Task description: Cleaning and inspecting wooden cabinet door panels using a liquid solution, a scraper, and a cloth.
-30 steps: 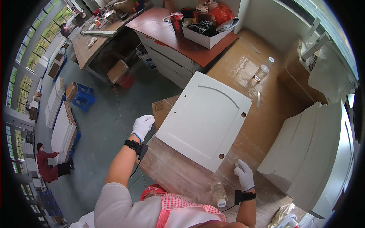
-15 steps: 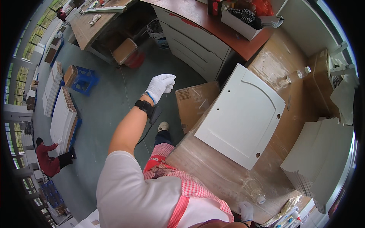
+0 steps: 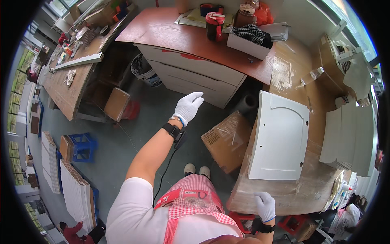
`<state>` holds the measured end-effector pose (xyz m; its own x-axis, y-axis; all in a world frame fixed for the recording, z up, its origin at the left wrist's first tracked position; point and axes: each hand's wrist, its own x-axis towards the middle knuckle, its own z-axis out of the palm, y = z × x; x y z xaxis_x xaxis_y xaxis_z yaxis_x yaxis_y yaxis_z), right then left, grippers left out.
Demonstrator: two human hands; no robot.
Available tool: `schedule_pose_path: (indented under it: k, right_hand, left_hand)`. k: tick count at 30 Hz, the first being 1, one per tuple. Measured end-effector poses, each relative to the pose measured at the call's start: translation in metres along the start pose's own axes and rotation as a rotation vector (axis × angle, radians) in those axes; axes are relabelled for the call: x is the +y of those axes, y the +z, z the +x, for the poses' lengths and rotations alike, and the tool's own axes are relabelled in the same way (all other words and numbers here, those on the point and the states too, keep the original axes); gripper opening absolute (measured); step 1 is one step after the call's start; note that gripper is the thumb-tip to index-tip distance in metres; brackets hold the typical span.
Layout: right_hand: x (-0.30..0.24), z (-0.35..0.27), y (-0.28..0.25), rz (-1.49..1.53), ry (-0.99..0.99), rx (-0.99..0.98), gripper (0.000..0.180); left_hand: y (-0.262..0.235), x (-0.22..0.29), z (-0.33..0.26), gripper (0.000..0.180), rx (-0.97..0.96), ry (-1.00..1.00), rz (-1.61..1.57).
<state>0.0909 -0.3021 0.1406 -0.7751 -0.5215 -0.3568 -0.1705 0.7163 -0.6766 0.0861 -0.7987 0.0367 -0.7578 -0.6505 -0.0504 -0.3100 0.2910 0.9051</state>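
White panel [image 3: 280, 140], beyond right grip [image 3: 265, 206] (apart)

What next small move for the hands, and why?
I'd probably move the right hand forward to the near edge of the white panel: it sits just short of that edge with nothing visible in its grasp, while the left hand is farther off, out toward the drawers.

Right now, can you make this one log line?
left hand: gloved, nothing visible held; right hand: gloved, near wrapped brown worktop; white panel: lying on worktop
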Motion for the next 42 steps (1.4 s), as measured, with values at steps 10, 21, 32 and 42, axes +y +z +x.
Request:
schedule_pose_path:
  k: [10,21,32,42]
  right_hand:
    - [-0.010,0.051,0.010,0.119,0.125,0.232,0.016]
    - [-0.033,0.078,-0.021,0.086,0.362,0.476,0.019]
    - [-0.110,0.181,-0.013,0.222,0.562,0.550,0.018]
    - [-0.158,0.218,-0.018,0.137,0.639,0.634,0.017]
  left_hand:
    - [0.098,0.087,0.133,0.040,-0.106,0.354,0.245]
    - [0.175,0.118,0.262,0.032,-0.353,0.478,0.653]
    - [0.164,0.133,0.301,0.012,-0.827,0.445,0.765]
    - [0.155,0.216,0.337,0.009,-0.578,1.069,0.276]
